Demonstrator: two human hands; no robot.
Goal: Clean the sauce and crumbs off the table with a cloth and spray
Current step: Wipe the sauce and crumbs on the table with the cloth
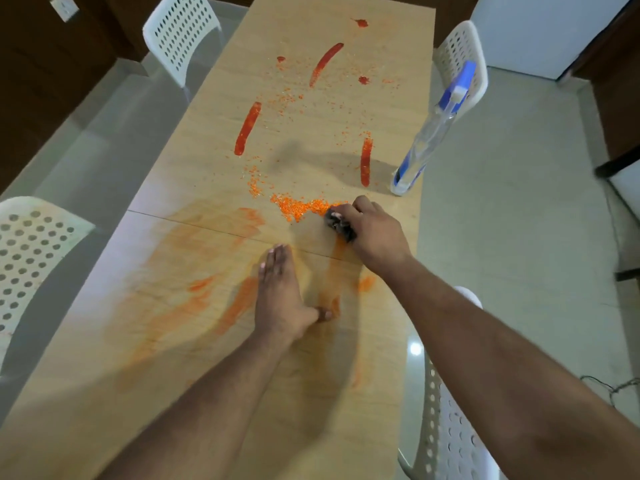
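Observation:
My right hand [372,233] grips a small dark cloth [340,226] and presses it on the wooden table [194,375], right beside a heap of orange crumbs [300,206]. My left hand [282,296] lies flat on the table, fingers together and empty, among smeared orange sauce [194,292]. Thick red sauce streaks [247,129] and loose crumbs [289,98] cover the far half of the table. A clear spray bottle [429,136] with a blue and white nozzle stands near the right edge, just beyond my right hand.
White perforated plastic chairs stand around the table: one at far left [180,36], one at far right [462,60], one at near left [31,251], one at near right [446,427]. A seam [194,221] crosses the tabletop. Pale tiled floor [519,220] lies on both sides.

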